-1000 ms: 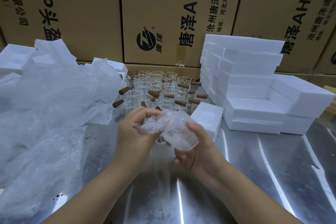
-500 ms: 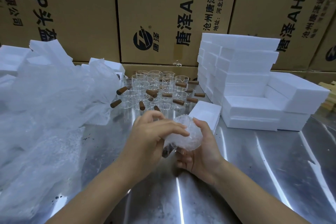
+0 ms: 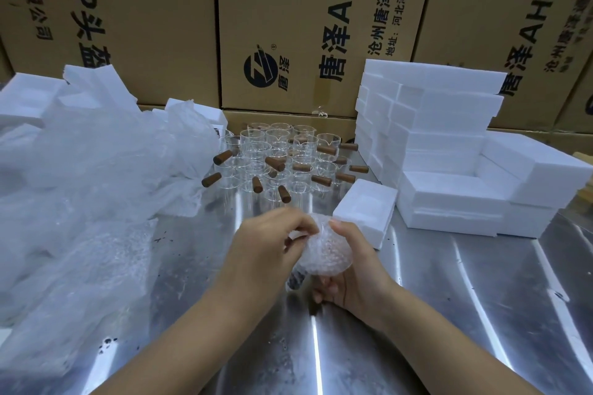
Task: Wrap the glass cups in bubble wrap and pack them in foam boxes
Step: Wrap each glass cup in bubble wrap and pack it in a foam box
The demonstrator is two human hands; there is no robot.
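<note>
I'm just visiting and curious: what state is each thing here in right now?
wrapped cup, bundled in bubble wrap, held by both hands
left hand, pinching the wrap
right hand, gripping the bundle
near foam box, open, empty
glass cups, bare, upright
foam box stack, stacked
bubble wrap pile, loose, crumpled

Gripping one wrapped cup (image 3: 324, 250) between left hand (image 3: 266, 250) and right hand (image 3: 353, 276): a bubbly ball, dark handle poking out below. Behind, upright in a cluster on the counter (image 3: 449, 314): bare cups (image 3: 282, 157), brown handles. Far left, heaped bubble wrap (image 3: 96, 176). Right, an open box (image 3: 365, 212) beside stacked boxes (image 3: 433, 125).
</note>
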